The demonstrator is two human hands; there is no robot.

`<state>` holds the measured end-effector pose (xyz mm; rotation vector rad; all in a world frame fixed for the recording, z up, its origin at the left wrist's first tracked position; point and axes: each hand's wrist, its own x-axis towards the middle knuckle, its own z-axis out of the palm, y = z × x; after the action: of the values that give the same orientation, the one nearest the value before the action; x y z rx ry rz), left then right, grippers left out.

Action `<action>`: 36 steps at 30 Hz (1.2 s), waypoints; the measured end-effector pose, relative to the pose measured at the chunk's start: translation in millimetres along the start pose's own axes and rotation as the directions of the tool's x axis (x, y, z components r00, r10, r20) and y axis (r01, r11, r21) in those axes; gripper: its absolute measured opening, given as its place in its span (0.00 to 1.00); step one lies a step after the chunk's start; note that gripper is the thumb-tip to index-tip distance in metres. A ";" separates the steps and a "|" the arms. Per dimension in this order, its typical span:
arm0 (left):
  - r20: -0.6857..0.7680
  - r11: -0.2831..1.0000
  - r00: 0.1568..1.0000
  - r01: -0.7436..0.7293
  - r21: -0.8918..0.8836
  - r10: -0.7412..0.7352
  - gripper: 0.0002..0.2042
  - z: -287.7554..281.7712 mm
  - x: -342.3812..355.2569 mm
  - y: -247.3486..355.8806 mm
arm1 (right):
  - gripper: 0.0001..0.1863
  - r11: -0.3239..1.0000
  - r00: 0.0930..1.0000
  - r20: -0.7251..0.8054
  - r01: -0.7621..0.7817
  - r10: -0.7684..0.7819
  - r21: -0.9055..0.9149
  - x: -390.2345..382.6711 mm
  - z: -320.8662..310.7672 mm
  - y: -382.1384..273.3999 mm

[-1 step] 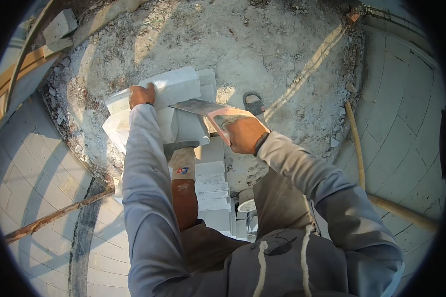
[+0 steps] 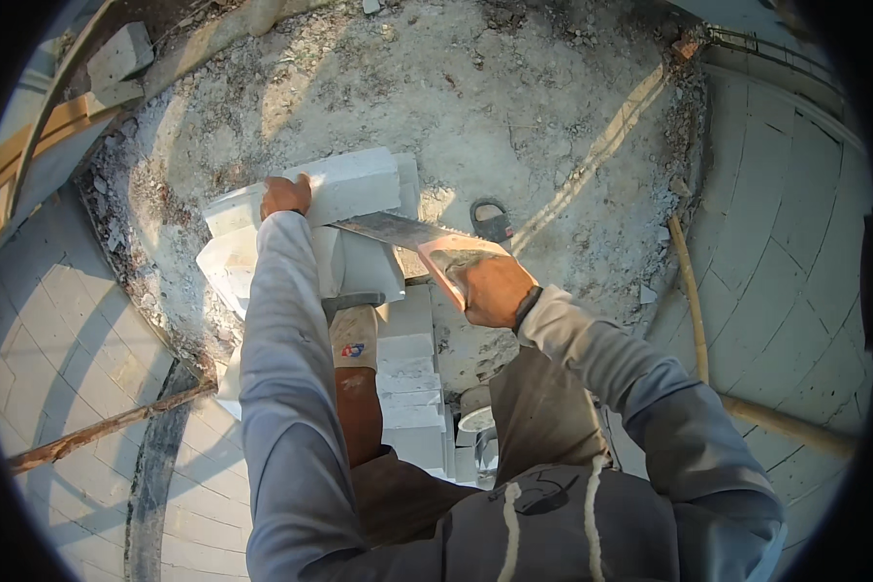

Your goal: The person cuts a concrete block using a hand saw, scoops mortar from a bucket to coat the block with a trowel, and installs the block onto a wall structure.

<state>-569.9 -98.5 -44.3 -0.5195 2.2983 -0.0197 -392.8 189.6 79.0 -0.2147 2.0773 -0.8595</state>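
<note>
A long white block (image 2: pixel 356 185), like lightweight concrete, lies across other pale blocks in front of me. My left hand (image 2: pixel 286 195) is closed over its top near the left part, fingers curled round the edge. In my right hand (image 2: pixel 498 291) is the handle of a handsaw (image 2: pixel 388 229), its handle frame orange-pink and worn. The grey blade slants up to the left, and its tip end meets the near side of the long block. Whether the teeth sit in a cut is hidden. Beneath, a shorter block (image 2: pixel 371 260) supports the pile.
A stack of white blocks (image 2: pixel 409 335) runs toward me beside my leg. One sandal (image 2: pixel 491 219) shows on the rubble-strewn ground (image 2: pixel 543 107). Block walls rise at left (image 2: pixel 58 320) and right (image 2: pixel 776 223). A wooden pole (image 2: pixel 116 427) and a bamboo pole (image 2: pixel 691 291) lean there.
My right hand has drawn the saw slightly toward me and to the right. My left hand keeps its grip on the block; the whole view has shifted a little.
</note>
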 end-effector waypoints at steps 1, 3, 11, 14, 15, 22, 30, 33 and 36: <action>0.003 1.000 1.000 -0.001 -0.005 0.001 0.35 10.1 2.1 9.1 | 0.11 1.000 1.000 -0.019 0.016 -0.016 -0.008 -20.2 3.2 -0.4; 0.026 0.996 0.996 -0.087 0.031 0.087 0.34 30.2 2.0 35.7 | 0.12 0.999 0.999 0.017 -0.028 0.028 -0.023 -28.7 -10.9 -7.4; 0.159 0.890 0.895 -0.437 0.131 0.416 0.23 28.0 18.4 31.1 | 0.15 0.990 0.998 0.065 -0.011 0.020 -0.142 -24.1 -20.3 24.4; 0.256 0.857 0.903 -0.414 0.308 0.344 0.24 22.1 1.1 48.4 | 0.16 0.994 0.998 -0.046 0.039 -0.044 -0.103 -24.6 -14.3 36.1; 0.227 0.836 0.895 -0.441 0.328 0.383 0.29 20.7 -13.3 56.5 | 0.16 0.993 0.998 -0.048 0.029 -0.034 -0.114 -25.3 -16.7 37.3; 0.350 0.764 0.861 -0.496 0.413 0.369 0.51 17.2 -12.4 59.2 | 0.16 0.990 0.998 -0.046 0.045 -0.051 -0.131 -13.8 -37.4 38.8; 0.412 0.888 0.852 -0.423 0.180 0.322 0.52 20.0 28.4 39.6 | 0.17 0.988 0.990 -0.071 0.110 -0.118 -0.107 -12.8 -29.9 53.6; 0.410 0.939 0.852 -0.342 -0.034 0.325 0.53 33.3 43.3 26.4 | 0.17 0.986 0.989 -0.075 0.116 -0.126 -0.124 -10.7 -27.8 56.7; 0.464 0.953 0.835 -0.291 -0.086 0.296 0.53 29.5 37.0 32.9 | 0.16 0.989 0.992 -0.075 0.092 -0.101 -0.114 -12.4 -30.9 56.2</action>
<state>-584.5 -77.9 -96.2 -0.1426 1.8683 0.2473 -400.4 252.5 63.1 -0.3480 2.2071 -0.8233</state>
